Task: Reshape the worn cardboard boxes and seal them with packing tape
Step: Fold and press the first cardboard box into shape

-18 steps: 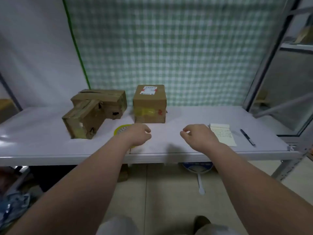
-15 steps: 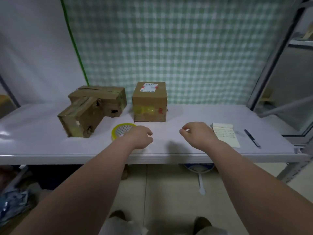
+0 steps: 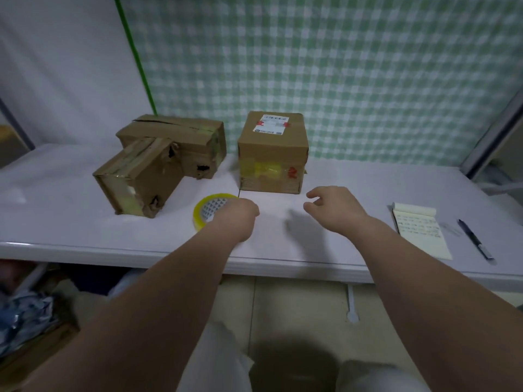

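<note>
Curled left hand (image 3: 236, 219) has reached the tape roll (image 3: 206, 211), grip unclear; right hand (image 3: 332, 208), loose and empty, moved forward.

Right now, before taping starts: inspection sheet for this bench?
Surface: white glossy table.
Job's things: torn brown cardboard box against long brown cardboard box, left; taller labelled brown cardboard box, centre; yellow tape roll flat in front.
Clutter: lined paper notepad, black pen, right.
Hands: left hand curled, overlapping the roll, grip unclear; right hand loosely curled, holding nothing.
Cables: nothing seen.
Surroundings: green-white checked cloth behind; crumpled wrapping on floor, left.
</note>
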{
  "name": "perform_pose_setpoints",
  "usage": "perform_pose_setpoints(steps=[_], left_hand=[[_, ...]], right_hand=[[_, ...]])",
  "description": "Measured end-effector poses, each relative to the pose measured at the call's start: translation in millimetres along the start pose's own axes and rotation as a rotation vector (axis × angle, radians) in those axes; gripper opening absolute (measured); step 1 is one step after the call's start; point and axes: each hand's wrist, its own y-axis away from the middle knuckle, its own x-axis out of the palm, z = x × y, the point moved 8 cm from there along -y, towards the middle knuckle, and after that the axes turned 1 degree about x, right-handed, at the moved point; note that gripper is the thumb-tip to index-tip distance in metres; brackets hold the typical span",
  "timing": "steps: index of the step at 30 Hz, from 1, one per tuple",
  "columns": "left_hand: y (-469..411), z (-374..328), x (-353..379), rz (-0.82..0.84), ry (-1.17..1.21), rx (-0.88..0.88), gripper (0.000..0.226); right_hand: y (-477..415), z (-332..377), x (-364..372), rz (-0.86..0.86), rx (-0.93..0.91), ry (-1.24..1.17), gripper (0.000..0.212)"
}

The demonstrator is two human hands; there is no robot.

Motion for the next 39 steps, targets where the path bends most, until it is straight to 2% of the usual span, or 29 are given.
perform_pose_setpoints(steps=[7,13,17,21,25,28,30,32,34,39], left_hand=[[13.4,26.0,-2.6,-0.046,-0.191,-0.062,0.048],[20.9,41.0,-17.8,-0.185,-0.102,-0.161,0.033],[0.3,41.9,-50.1,-0.363,0.363,-0.146,0.024],[-30.9,43.0,-60.9,-0.391,0.862,-0.179,0.073],[-68.4,55.5,-52.1,-0.379,1.265,-0.281,0.083],[-88.4,56.3,-52.3,-0.362,1.480,-0.306,0.079],[-95.2,52.6,-51.7,-0.337,1.545,-0.320,0.072],[-96.5,46.8,-49.1,-0.307,1.623,-0.347,0.061],[-94.1,38.2,-46.7,-0.276,1.726,-0.362,0.047],[-79.5,26.8,-32.1,-0.185,1.965,-0.429,0.043]], right_hand=[[6.9,10.8,-9.5,-0.038,0.006,-0.073,0.035],[-1.4,11.4,5.9,-0.027,0.036,-0.145,0.034],[-24.8,3.6,7.9,-0.051,0.090,-0.279,0.041],[-60.0,-11.2,19.6,-0.062,0.194,-0.517,0.062],[-87.9,-16.0,33.5,-0.031,0.266,-0.759,0.073],[-105.1,-12.0,36.3,0.015,0.270,-0.891,0.071],[-111.5,-3.7,35.1,0.079,0.238,-0.944,0.060],[-111.8,5.2,32.7,0.142,0.196,-0.963,0.052],[-109.8,5.8,31.7,0.174,0.194,-0.981,0.055],[-94.8,2.5,16.4,0.143,0.193,-1.068,0.049]])
